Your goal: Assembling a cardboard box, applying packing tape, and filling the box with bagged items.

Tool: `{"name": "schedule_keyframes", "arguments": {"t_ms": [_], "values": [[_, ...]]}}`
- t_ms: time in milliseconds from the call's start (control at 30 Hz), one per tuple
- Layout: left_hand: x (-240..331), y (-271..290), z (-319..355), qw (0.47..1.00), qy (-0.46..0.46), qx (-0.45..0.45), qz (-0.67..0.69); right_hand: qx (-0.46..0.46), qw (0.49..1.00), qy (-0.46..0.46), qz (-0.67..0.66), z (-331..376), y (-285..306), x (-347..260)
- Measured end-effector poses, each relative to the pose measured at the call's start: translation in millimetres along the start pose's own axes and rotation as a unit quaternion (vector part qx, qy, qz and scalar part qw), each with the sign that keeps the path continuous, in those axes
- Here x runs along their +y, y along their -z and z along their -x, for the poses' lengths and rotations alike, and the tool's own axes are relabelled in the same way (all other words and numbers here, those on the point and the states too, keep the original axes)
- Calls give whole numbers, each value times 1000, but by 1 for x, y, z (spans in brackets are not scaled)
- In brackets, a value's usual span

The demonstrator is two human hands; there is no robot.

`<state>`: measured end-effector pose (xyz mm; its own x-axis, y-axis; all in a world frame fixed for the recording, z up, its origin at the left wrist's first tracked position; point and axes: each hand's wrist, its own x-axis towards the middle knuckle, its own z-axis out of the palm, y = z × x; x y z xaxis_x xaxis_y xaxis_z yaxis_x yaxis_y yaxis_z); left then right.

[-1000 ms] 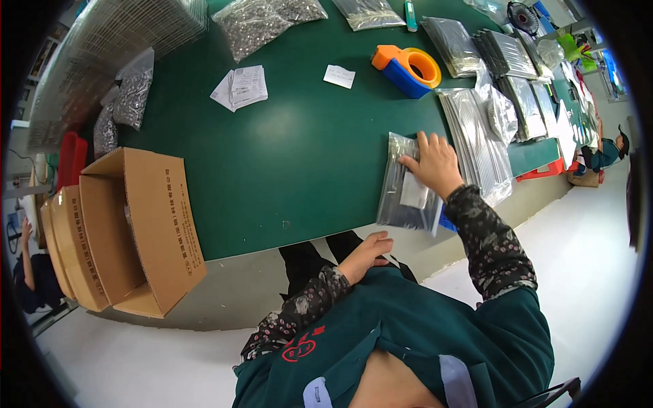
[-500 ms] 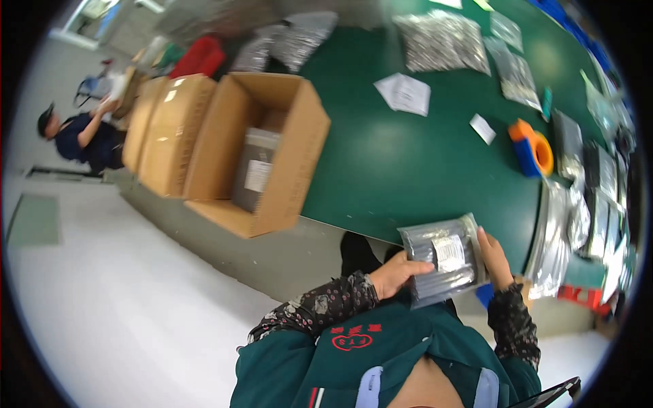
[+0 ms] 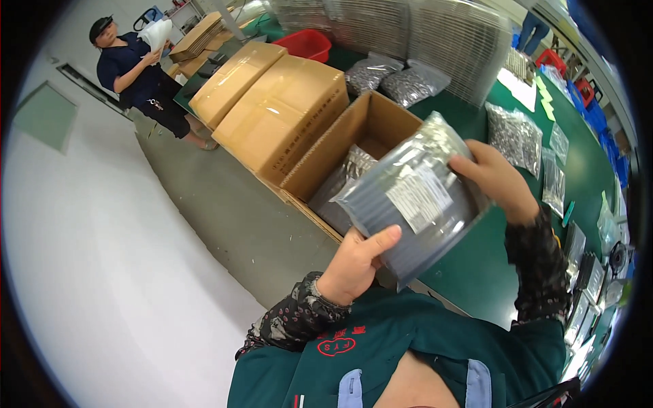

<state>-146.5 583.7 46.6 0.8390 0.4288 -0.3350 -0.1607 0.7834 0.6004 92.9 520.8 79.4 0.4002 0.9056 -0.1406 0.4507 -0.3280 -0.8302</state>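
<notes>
Gripping grey bag (image 3: 408,197), both hands

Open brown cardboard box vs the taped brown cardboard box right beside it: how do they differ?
The open brown cardboard box has its flaps up and grey plastic packets showing inside; the taped brown cardboard box is sealed, with glossy tape along its top seam. The open one lies nearest the clear plastic bag of grey parts held in the left hand and right hand; the taped one lies farther off. Both are plain brown cardboard and look similar in size.
</notes>
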Motion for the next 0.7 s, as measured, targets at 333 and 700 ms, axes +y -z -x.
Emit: {"name": "schedule_keyframes", "arguments": {"t_ms": [333,700], "values": [[14,59,-25,960,20,92,264,-183,969,-142,80,-140,-113,43],[88,77,7,939,-316,12,-133,-167,931,-35,322,-124,-131,35]]}}
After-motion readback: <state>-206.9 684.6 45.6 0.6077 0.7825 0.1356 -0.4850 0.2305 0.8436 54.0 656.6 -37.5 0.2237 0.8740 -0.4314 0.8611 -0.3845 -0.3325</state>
